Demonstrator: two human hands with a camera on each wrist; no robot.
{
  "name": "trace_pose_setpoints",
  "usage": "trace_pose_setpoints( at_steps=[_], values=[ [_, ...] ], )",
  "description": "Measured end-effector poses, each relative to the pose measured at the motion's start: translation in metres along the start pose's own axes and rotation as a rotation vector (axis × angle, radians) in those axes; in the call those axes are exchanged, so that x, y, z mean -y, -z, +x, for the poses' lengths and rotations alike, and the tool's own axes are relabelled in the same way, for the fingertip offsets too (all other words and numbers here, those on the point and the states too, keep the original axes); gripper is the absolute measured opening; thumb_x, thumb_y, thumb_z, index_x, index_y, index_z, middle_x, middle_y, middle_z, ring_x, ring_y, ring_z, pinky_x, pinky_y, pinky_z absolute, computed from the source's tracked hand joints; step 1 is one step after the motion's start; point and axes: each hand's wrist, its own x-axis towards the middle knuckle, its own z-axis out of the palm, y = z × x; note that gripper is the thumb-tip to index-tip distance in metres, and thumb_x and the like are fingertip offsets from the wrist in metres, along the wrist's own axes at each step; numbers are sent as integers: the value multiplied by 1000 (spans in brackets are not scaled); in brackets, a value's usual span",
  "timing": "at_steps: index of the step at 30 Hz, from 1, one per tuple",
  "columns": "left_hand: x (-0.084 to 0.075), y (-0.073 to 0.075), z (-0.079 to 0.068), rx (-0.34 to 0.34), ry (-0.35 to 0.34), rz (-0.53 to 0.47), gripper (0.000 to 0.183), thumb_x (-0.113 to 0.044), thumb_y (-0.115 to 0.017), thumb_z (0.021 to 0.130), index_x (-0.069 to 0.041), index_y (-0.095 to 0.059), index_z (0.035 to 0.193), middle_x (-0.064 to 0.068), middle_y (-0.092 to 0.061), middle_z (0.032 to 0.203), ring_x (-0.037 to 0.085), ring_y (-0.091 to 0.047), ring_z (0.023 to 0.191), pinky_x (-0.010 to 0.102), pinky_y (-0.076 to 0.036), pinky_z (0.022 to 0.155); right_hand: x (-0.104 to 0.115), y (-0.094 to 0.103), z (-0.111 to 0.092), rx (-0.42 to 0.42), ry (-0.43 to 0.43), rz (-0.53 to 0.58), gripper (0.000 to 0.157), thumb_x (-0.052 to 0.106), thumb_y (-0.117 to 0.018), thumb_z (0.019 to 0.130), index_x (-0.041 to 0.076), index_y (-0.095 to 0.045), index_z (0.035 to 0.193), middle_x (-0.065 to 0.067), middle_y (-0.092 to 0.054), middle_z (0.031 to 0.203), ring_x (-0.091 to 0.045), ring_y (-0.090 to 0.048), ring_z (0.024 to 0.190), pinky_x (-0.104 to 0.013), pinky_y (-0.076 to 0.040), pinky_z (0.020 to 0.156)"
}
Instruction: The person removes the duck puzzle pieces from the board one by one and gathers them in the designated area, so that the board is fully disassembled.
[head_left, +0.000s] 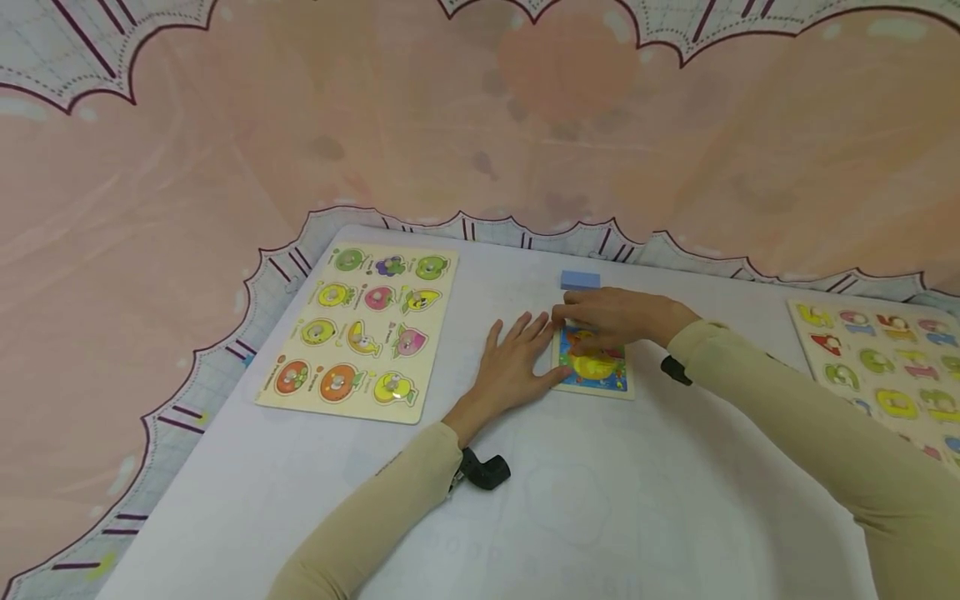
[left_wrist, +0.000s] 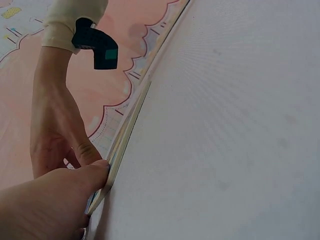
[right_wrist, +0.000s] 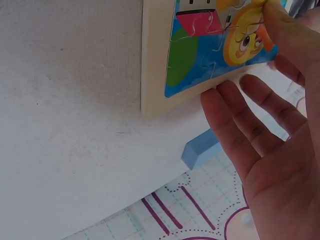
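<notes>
A small square jigsaw puzzle (head_left: 617, 383) with a pale wooden border lies on the white table, its blue picture showing a yellow duck-like figure. My left hand (head_left: 513, 362) rests at its left side with the fingers spread, the thumb reaching onto the lower left border. Over the far half of the puzzle bends my right hand (head_left: 611, 317), hiding part of the picture. In the right wrist view, the right fingertips (right_wrist: 209, 95) are at the puzzle's far edge, while the thumb lies on the picture (right_wrist: 195, 55).
Just beyond the puzzle sits a blue block (head_left: 581, 280). A fruit peg board (head_left: 429, 333) lies at the left, and a number board (head_left: 810, 333) at the right, partly out of frame. Behind the table's far edge hangs a pink patterned cloth (head_left: 420, 125).
</notes>
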Motion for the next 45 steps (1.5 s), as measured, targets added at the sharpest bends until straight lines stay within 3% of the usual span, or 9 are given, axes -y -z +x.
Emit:
trace_pose_setpoints(
  at_steps=[12, 18, 28, 33, 38, 45],
  values=[
    [0, 2, -1, -16, -22, 10, 75, -61, -49, 89, -19, -31, 148, 0, -28, 156, 23, -21, 146, 57, -9, 116, 2, -4, 1, -58, 16, 53, 41, 41, -67, 86, 18, -55, 118, 4, -60, 107, -14, -55, 97, -39, -49, 95],
    [-1, 1, -2, -4, -13, -2, 75, -61, -48, 89, -21, -28, 149, -1, -26, 156, 23, -20, 146, 57, -8, 116, 4, -12, 1, -104, 0, 87, 34, 40, -65, 87, 21, -56, 115, 9, -60, 104, -10, -57, 93, -35, -49, 95],
    [-2, 1, -1, -8, -7, 10, 76, -63, -47, 88, -18, -31, 148, -1, -28, 155, 22, -20, 146, 56, -8, 116, 6, -22, -6, -196, -92, 127, 39, 36, -65, 88, 16, -58, 121, 2, -60, 114, -17, -59, 105, -41, -48, 98],
    [-1, 0, -1, -10, -5, 15, 76, -62, -48, 88, -17, -35, 147, -1, -29, 155, 22, -21, 146, 56, -9, 116, 6, -26, -10, -233, -108, 173, 37, 36, -65, 88, 18, -61, 120, 1, -60, 112, -17, -59, 101, -41, -50, 94],
    [-1, -1, -1, -14, -6, 17, 75, -62, -49, 88, -16, -36, 147, -1, -29, 155, 22, -21, 146, 56, -9, 116, 2, -29, -14, -277, -66, 191, 34, 21, -62, 88, 15, -61, 121, 0, -59, 109, -15, -58, 92, -38, -52, 89],
    [-1, 0, -1, -16, -4, 15, 75, -61, -50, 88, -16, -37, 146, -1, -29, 155, 23, -21, 146, 56, -9, 116, -1, -32, -17, -271, -76, 208, 44, 9, -60, 82, 15, -58, 125, -2, -58, 114, -18, -58, 102, -44, -49, 97]
  ],
)
